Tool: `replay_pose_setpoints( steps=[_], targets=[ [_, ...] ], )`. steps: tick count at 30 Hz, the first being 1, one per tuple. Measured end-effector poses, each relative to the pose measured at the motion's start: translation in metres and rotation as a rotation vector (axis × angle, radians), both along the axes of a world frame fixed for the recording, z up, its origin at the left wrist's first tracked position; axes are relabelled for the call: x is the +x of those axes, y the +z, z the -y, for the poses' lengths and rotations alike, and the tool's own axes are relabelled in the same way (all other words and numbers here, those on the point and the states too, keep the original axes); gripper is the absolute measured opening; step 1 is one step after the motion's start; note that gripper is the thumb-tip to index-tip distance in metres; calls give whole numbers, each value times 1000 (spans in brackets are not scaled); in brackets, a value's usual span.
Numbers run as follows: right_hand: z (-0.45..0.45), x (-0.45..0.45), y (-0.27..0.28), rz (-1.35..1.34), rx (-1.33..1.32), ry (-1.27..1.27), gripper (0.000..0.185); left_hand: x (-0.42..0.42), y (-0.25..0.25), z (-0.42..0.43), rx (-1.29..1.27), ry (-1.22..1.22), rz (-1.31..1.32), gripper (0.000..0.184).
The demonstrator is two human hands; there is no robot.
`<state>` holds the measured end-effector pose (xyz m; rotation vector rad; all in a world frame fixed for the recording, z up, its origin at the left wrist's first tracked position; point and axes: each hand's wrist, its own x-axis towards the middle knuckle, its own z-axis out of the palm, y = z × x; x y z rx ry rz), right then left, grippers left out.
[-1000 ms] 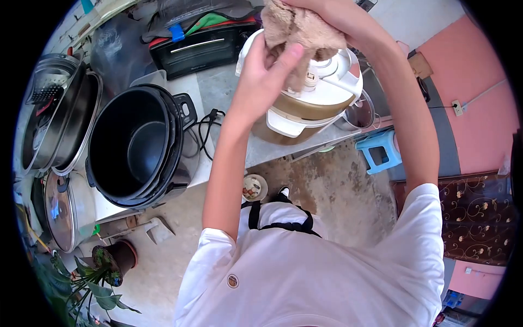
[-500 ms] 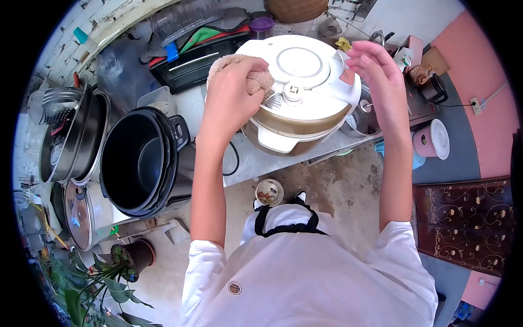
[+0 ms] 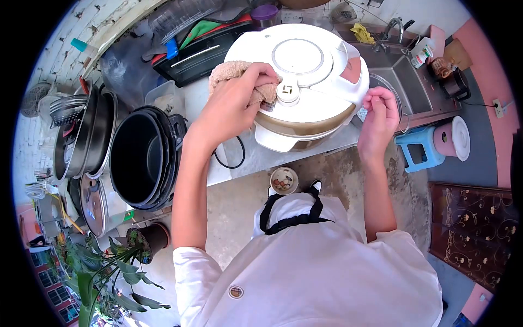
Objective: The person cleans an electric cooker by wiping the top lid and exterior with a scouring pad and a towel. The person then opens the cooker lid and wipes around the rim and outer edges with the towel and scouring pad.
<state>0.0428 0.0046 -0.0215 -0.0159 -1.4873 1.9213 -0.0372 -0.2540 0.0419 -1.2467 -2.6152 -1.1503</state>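
A beige cloth point(image 3: 229, 71) is bunched under my left hand point(image 3: 231, 103), whose fingers are closed round it at the left side of a white cooker lid point(image 3: 298, 52). The cloth touches the lid beside a round white knob point(image 3: 288, 92). My right hand point(image 3: 379, 117) is at the cooker's right edge, fingers curled together near the lid's rim; whether something small is between them is hidden. The cooker has a gold-brown band point(image 3: 305, 127) and a white front handle point(image 3: 274, 140), and its lid is closed.
Black inner pots point(image 3: 139, 158) stand to the left, near steel pans point(image 3: 81, 136) and a glass lid point(image 3: 93, 204). A black oven point(image 3: 199, 57) lies behind. At right are a sink point(image 3: 400, 73), a blue stool point(image 3: 419, 147) and a pink bucket point(image 3: 447, 139). A bowl point(image 3: 284, 180) is on the floor.
My left hand has brought the cloth from above the cooker down to the lid's left side. My right hand has left the cloth, moved right and lowered, its fingers curling in.
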Motion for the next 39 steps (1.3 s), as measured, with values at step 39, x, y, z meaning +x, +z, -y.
replay_pose_setpoints(
  steps=[39],
  targets=[
    [13,-6,2,92,421,-107,8,17,-13,-14,-186,245,-469,66]
  ],
)
